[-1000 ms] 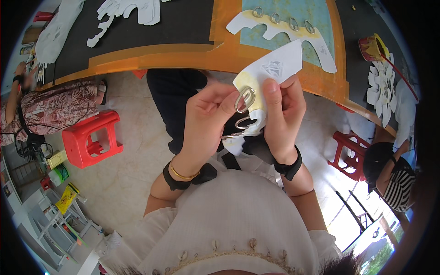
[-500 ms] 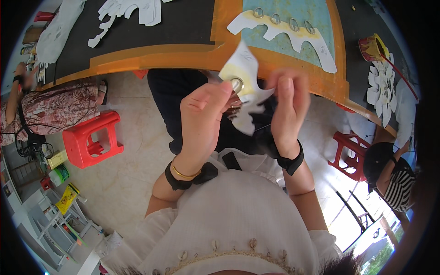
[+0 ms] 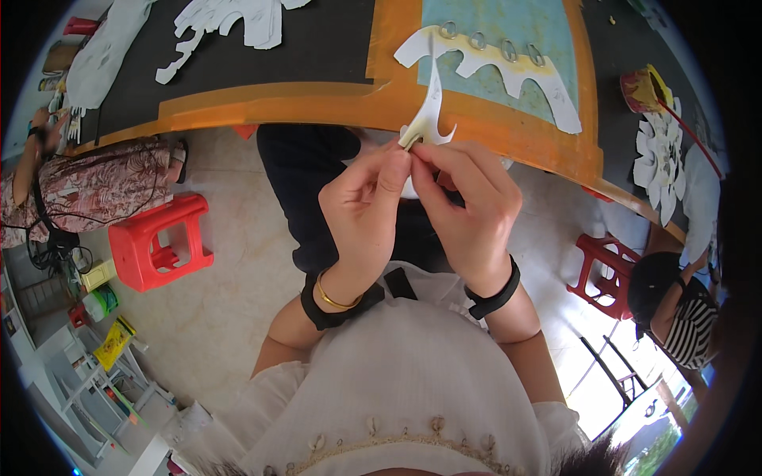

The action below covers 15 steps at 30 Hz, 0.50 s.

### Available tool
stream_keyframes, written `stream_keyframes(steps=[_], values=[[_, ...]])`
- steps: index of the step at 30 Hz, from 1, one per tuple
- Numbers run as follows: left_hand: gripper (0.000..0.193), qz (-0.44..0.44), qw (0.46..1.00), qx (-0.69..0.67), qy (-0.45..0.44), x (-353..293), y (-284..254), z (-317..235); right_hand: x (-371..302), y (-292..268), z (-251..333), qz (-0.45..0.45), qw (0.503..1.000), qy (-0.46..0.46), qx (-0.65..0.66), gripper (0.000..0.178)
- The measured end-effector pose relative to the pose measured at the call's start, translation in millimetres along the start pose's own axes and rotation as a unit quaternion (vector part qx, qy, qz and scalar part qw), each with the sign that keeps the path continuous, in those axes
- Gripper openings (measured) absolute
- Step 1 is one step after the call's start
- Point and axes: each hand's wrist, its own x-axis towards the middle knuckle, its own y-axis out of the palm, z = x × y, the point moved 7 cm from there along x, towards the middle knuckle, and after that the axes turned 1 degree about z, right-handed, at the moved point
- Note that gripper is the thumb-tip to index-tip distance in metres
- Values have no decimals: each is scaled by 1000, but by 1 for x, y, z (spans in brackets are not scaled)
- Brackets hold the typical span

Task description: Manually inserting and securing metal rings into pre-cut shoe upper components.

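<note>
Pale flooring (image 3: 238,214) lay under a red stool (image 3: 127,255), left of a black worktop (image 3: 317,51). The person's left hand (image 3: 357,210) pinched the lower part of a yellow-stained white cutout (image 3: 431,107), which rose between the hands near the worktop's edge; the right hand (image 3: 474,210) pinched it alongside. Farther right, a looped white piece (image 3: 528,73) lay partly on a blue-green mat (image 3: 544,17), then a tin (image 3: 637,90).

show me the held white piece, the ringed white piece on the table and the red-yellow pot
Held white piece (image 3: 431,109): head view, on its upper part
Ringed white piece (image 3: 478,55): head view, on its middle band
Red-yellow pot (image 3: 636,93): head view, on its side wall
</note>
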Motion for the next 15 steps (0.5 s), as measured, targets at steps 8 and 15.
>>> stream_keyframes(steps=[8, 15], values=[[20, -21, 1000, 9, -18, 12, -3, -6, 3, 5, -19, 71, 978, 174, 89, 14], [22, 31, 991, -87, -98, 12, -3, 6, -7, 2, -38, 26, 934, 264, 239, 7]])
